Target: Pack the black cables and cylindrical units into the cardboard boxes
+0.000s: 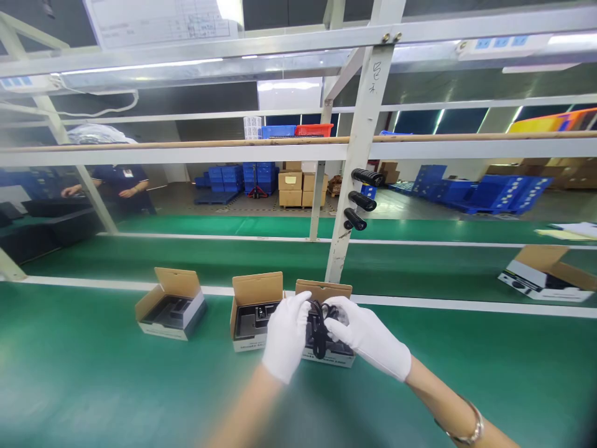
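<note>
Both my hands wear white gloves and meet over an open cardboard box (326,291) on the green belt. My left hand (285,336) and my right hand (368,336) are closed around a coiled black cable (319,330) held just above that box. Immediately left stands a second open box (254,305) with a black tray inside. A third open box (171,303), also with a black insert, sits further left.
A white frame post (354,180) with black cylindrical parts (361,200) rises behind the boxes. Another open box (545,272) lies on the far belt at right. A person in dark blue (119,186) works at back left. Blue crates and cartons are stacked beyond.
</note>
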Demonstrator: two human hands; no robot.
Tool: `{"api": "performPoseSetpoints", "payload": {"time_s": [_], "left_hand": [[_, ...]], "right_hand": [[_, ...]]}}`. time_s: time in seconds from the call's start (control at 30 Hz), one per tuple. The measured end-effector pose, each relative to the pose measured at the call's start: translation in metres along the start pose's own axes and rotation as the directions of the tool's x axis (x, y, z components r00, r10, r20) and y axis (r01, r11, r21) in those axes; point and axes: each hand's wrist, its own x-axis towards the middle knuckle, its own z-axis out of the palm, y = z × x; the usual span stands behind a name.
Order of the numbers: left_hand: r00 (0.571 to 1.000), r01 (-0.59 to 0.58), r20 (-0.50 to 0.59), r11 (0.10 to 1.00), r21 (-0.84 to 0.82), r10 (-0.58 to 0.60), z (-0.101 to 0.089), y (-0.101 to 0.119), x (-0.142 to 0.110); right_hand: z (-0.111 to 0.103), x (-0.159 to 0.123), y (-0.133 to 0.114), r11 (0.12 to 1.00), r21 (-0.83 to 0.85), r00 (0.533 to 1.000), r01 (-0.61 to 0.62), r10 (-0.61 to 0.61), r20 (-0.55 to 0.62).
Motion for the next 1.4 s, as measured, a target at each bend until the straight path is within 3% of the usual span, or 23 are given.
{"api": "performPoseSetpoints", "payload": {"time_s": [0.1,0.2,0.3,0.47,0.57,0.63,0.7,0.77,0.9,1.03,1.1,1.2,1.3,1.4], "left_hand": [[0.989,0.121,0.097,0.985,-0.125,-0.109,0.012,0.012,-0.006],[0.961,0.203,0.202,0.977,-0.061,-0.187,0.020,0.018,-0.011],[0.960,0.144,0.242,0.990,0.002,-0.141,0.026,0.014,-0.014],[0.933,0.084,0.359,0.985,-0.148,-0.025,0.024,0.001,-0.010],[0.890,0.049,0.455,0.987,-0.155,0.028,0.018,-0.005,0.003],[0.852,0.041,0.523,0.992,-0.119,0.028,0.014,-0.008,0.014],[0.793,0.019,0.607,0.993,-0.113,0.054,0.011,-0.011,0.026],[0.723,0.004,0.685,0.992,-0.129,0.087,0.008,-0.012,0.037],[0.572,0.008,0.809,0.986,-0.169,0.134,0.004,-0.013,0.063],[0.516,-0.091,0.841,0.986,-0.140,0.166,0.007,-0.022,0.089],[0.462,-0.158,0.878,0.986,-0.059,0.126,0.015,-0.031,0.096],[0.379,-0.284,0.925,0.956,0.074,0.040,0.036,-0.049,0.092],[0.336,-0.429,0.940,0.881,0.198,-0.048,0.058,-0.061,0.075],[0.358,-0.563,0.927,0.768,0.307,-0.108,0.069,-0.067,0.057]], "right_hand": [[0.000,-0.001,0.003,0.996,0.074,0.998,-0.051,0.054,-0.039],[0.003,-0.002,0.002,0.991,0.112,0.993,-0.079,0.088,-0.077],[0.007,-0.004,0.003,0.987,0.130,0.990,-0.097,0.110,-0.092],[0.011,-0.004,0.009,0.991,0.095,0.986,-0.091,0.103,-0.129],[0.005,0.000,0.018,0.970,-0.233,0.971,0.077,-0.126,-0.206],[0.000,0.004,0.024,0.828,-0.489,0.929,0.273,-0.358,-0.088],[-0.005,0.007,0.029,0.680,-0.602,0.888,0.419,-0.446,0.115],[-0.007,0.007,0.034,0.640,-0.633,0.892,0.436,-0.402,0.207],[-0.009,0.005,0.043,0.744,-0.615,0.964,0.263,-0.221,0.144],[-0.001,0.006,0.051,0.822,-0.563,0.996,0.084,-0.053,0.071],[0.010,0.008,0.054,0.796,-0.604,0.993,0.041,0.036,0.115],[0.034,0.014,0.057,0.705,-0.705,0.962,0.079,0.132,0.240],[0.057,0.022,0.058,0.664,-0.735,0.921,0.135,0.188,0.340],[0.074,0.029,0.061,0.654,-0.737,0.888,0.169,0.224,0.402]]}}
